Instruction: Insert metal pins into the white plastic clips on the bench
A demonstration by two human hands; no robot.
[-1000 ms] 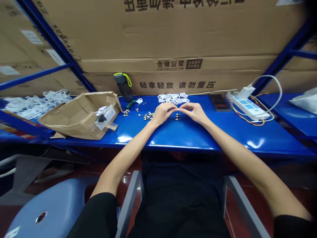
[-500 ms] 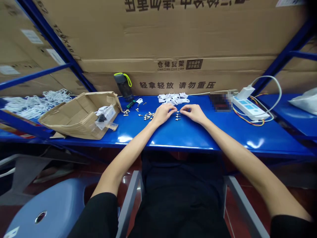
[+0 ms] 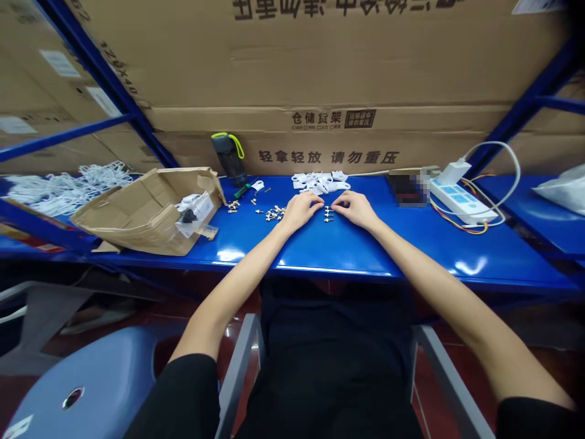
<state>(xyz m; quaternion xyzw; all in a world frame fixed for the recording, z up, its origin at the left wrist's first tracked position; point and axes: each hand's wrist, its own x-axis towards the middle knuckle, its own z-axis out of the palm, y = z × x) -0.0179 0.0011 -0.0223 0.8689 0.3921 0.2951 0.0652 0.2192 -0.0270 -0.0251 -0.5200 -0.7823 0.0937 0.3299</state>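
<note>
Small screw-like pieces with pale heads stand in a short row (image 3: 327, 213) on the blue table, between my two hands. At the row's left side is my left hand (image 3: 304, 208), its thumb and forefinger curved and slightly apart, with nothing visible between them. My right hand (image 3: 357, 208) is at the right side of the row, thumb and forefinger bent toward the top pieces with a small gap between the tips. Beside my left hand lies a loose pile of similar pieces (image 3: 275, 213), partly hidden by that hand. White plastic parts (image 3: 320, 182) are heaped behind both hands.
An open cardboard box (image 3: 137, 213) stands at left, near white cords (image 3: 68, 189). Behind it are a dark bottle (image 3: 230, 160) and a green-handled screwdriver (image 3: 242, 191). More small pieces (image 3: 233, 207) lie nearby. A power strip (image 3: 464, 198) with cables sits at right.
My hands have drawn slightly apart from the far end of the row, where their fingertips met over a piece. That piece now shows in line with the others.
</note>
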